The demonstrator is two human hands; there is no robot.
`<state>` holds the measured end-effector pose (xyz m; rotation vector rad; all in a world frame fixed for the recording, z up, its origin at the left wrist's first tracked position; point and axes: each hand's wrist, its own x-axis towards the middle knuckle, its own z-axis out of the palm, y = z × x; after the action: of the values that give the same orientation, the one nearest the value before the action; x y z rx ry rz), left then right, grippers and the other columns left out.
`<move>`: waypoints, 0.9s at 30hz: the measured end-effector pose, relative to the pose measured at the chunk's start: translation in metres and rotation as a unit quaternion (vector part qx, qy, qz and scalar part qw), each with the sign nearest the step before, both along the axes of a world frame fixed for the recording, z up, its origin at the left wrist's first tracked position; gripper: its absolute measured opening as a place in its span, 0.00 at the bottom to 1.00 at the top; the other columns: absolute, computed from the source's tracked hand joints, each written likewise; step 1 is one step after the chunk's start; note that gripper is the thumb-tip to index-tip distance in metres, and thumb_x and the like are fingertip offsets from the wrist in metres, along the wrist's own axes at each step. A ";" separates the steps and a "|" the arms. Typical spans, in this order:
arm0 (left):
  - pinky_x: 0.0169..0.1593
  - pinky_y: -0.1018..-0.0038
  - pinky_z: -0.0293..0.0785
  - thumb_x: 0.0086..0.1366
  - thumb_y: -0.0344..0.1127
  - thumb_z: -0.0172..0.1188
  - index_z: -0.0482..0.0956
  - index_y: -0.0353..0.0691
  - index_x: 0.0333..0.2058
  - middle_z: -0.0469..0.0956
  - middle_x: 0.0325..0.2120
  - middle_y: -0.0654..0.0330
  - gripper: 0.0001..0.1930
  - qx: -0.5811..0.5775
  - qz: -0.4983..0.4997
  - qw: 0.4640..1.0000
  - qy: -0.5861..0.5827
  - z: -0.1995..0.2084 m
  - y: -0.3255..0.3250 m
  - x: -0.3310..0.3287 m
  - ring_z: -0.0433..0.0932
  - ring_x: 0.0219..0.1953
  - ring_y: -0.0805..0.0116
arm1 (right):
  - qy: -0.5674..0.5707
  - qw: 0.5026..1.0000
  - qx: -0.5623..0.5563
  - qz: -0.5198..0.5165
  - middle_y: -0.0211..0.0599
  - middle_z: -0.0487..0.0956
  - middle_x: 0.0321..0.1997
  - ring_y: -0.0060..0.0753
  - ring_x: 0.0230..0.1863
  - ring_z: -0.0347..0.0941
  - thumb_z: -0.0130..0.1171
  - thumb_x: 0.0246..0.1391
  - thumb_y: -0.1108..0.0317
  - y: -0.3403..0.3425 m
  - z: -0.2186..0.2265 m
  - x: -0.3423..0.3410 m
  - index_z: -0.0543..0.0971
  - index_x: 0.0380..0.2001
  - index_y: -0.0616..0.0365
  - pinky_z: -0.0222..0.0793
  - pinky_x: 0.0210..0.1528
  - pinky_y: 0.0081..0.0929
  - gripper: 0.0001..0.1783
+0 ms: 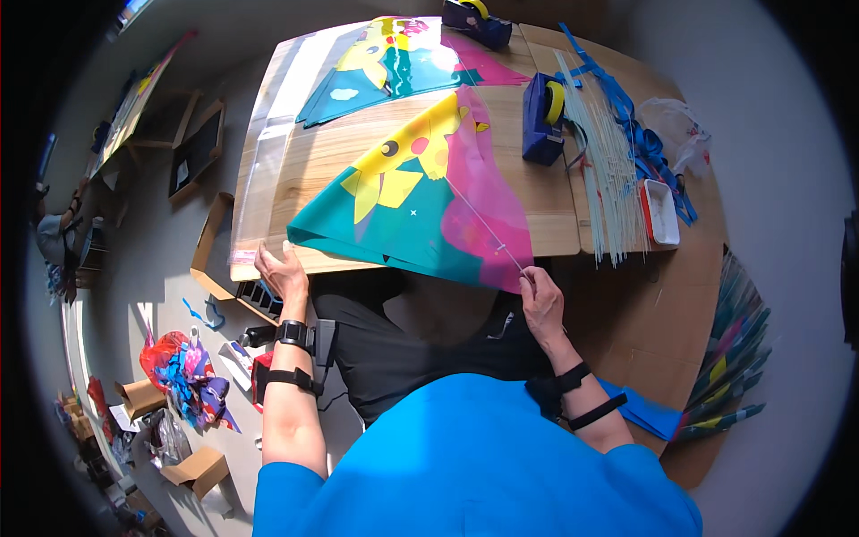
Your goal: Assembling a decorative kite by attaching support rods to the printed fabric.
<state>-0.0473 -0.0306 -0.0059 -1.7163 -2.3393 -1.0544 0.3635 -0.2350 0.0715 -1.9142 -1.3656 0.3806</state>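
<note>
A folded kite sail [420, 210] in teal, pink and yellow, with a cartoon character printed on it, lies on the wooden table and hangs slightly over its near edge. A thin white rod [484, 217] runs diagonally across the pink part to the sail's near right corner. There my right hand [543, 309] is closed, pinching the rod's end close to the fabric corner. My left hand [284, 271] is at the sail's left corner, with thumb and forefinger apart and a fingertip at or very near the fabric.
More printed sails [407, 67] lie on the far table. Two tape dispensers [541, 121] [479, 25], a bundle of white rods [604, 170], blue straps [617, 98] and a small white tray [660, 213] stand to the right. Cardboard boxes [199, 470] are on the floor at left.
</note>
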 end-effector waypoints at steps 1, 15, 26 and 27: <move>0.64 0.57 0.54 0.63 0.40 0.57 0.63 0.38 0.61 0.62 0.59 0.47 0.29 -0.017 -0.085 0.995 0.043 0.037 -0.019 0.045 0.60 0.62 0.49 | -0.025 0.998 0.022 -0.052 0.42 0.77 0.32 0.46 0.34 0.77 0.57 0.54 0.72 -0.002 -0.003 0.013 0.74 0.35 0.61 0.71 0.36 0.35 0.06; 0.66 0.39 0.31 0.56 0.50 0.62 0.51 0.47 0.67 0.44 0.69 0.57 0.44 -0.225 -0.279 0.919 0.165 0.026 -0.046 0.177 0.42 0.71 0.53 | -0.077 0.988 -0.008 -0.132 0.41 0.74 0.46 0.49 0.46 0.74 0.62 0.50 0.64 0.085 -0.013 0.028 0.75 0.41 0.57 0.71 0.45 0.41 0.15; 0.70 0.48 0.32 0.57 0.32 0.54 0.60 0.53 0.65 0.44 0.70 0.60 0.34 -0.220 -0.388 0.888 0.112 0.053 0.003 0.081 0.42 0.71 0.53 | -0.024 0.965 -0.227 -0.127 0.44 0.75 0.43 0.51 0.43 0.75 0.70 0.42 0.52 0.120 -0.037 0.042 0.76 0.36 0.61 0.71 0.43 0.44 0.25; 0.68 0.43 0.32 0.64 0.41 0.54 0.57 0.54 0.66 0.42 0.71 0.59 0.31 -0.233 -0.367 0.889 0.143 0.046 0.006 0.077 0.41 0.71 0.51 | -0.003 0.964 -0.240 -0.117 0.44 0.75 0.42 0.51 0.43 0.75 0.71 0.41 0.54 0.129 -0.041 0.044 0.76 0.36 0.60 0.71 0.43 0.45 0.24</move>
<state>0.0298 -0.0241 0.0403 -2.8222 -1.8607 -0.1972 0.4080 -0.1061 0.0310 -2.4434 -1.0980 0.6323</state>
